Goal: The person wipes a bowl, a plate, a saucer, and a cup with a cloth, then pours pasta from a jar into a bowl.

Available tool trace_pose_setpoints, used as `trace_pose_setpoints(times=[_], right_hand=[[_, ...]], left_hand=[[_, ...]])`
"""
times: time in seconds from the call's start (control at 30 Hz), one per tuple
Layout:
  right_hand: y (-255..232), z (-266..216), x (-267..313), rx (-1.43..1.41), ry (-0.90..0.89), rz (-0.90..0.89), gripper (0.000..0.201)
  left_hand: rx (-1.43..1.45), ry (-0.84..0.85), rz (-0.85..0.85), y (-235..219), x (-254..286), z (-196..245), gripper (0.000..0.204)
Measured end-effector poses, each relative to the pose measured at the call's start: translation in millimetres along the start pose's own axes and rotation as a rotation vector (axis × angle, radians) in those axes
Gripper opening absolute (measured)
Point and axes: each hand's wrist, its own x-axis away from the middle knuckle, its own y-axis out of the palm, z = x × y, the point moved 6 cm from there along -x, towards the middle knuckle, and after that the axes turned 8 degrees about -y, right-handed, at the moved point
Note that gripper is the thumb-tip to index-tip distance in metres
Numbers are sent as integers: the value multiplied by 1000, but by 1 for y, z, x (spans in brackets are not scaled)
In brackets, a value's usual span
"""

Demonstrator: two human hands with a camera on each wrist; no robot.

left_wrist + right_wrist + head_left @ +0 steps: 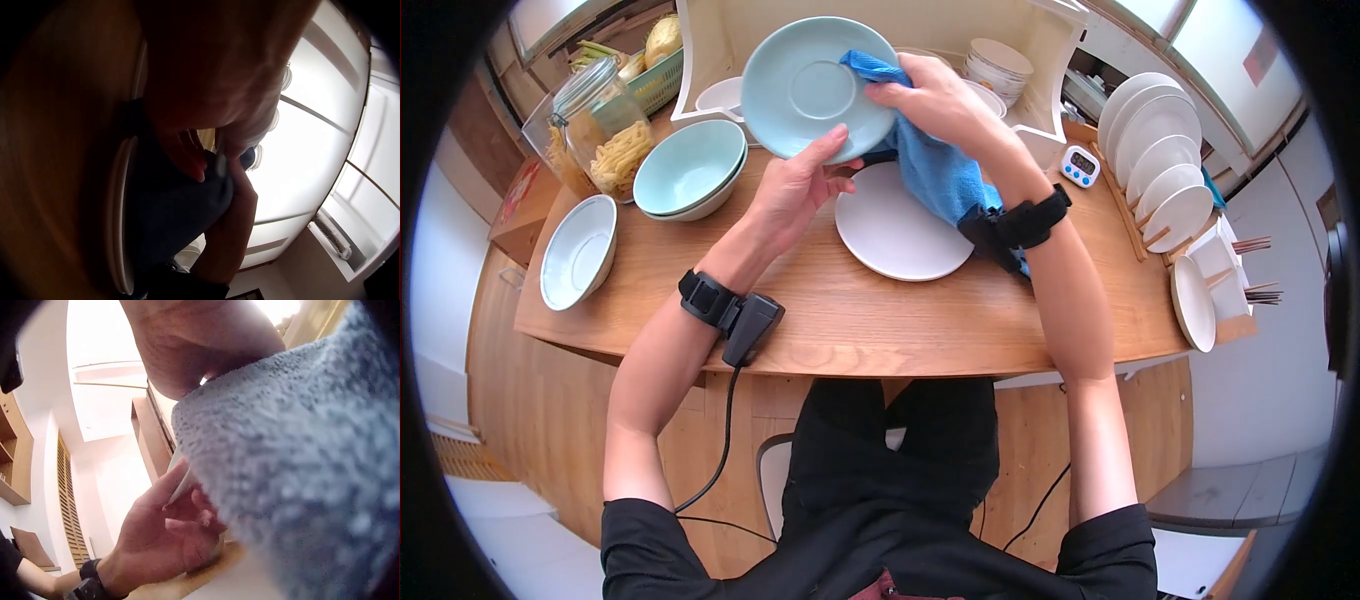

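A pale blue-green plate (785,100) is held up above the table, tilted so that its inner face shows in the head view. My left hand (798,188) grips its lower rim, thumb on the inner face and fingers behind. At the right rim, my right hand (942,100) pinches a blue towel (945,172) against the plate. The towel hangs down over a white plate (900,240) lying on the table. In the right wrist view the towel (300,450) fills much of the picture, with the left hand (165,534) beyond it.
Stacked bowls (685,165) and another bowl (580,250) stand left, near a pasta jar (615,150). Behind is a cream open box (720,40) with white bowls. At right are a timer (1080,166), a rack of white plates (1165,135) and a chopstick holder (1225,275).
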Motion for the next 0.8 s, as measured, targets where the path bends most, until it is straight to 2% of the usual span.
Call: trace_pose_setpoints(times=[0.07,0.13,0.17,0.23,0.3,0.37,0.5,0.57,0.6,0.67,0.8], right_hand=[[-10,5,1,-23,13,-52,34],[-24,3,4,85,-32,-102,33],[-30,0,7,127,-56,-132,33],[-41,0,11,184,-14,-197,31],[-40,1,14,241,30,-262,30],[-40,-6,17,204,-55,-234,28],[-35,-4,11,231,-22,-240,27],[-35,-3,6,156,-87,-44,26],[-30,-1,4,157,-89,-44,26],[-28,1,1,159,-145,64,26],[-18,6,-2,130,-120,94,27]], left_hand=[[-2,35,35,0,2,8,36],[-22,107,154,1,4,18,38],[-21,108,154,-6,3,19,38],[-138,-67,-63,-13,-3,11,34],[-155,-43,-56,0,0,6,32],[-204,-158,-189,15,6,-1,34],[-184,-125,-156,19,10,3,32],[-122,-101,-137,19,9,0,31],[-60,-78,-118,17,8,0,30],[-47,-60,-100,15,7,0,30],[-20,-12,-87,9,3,1,28]])
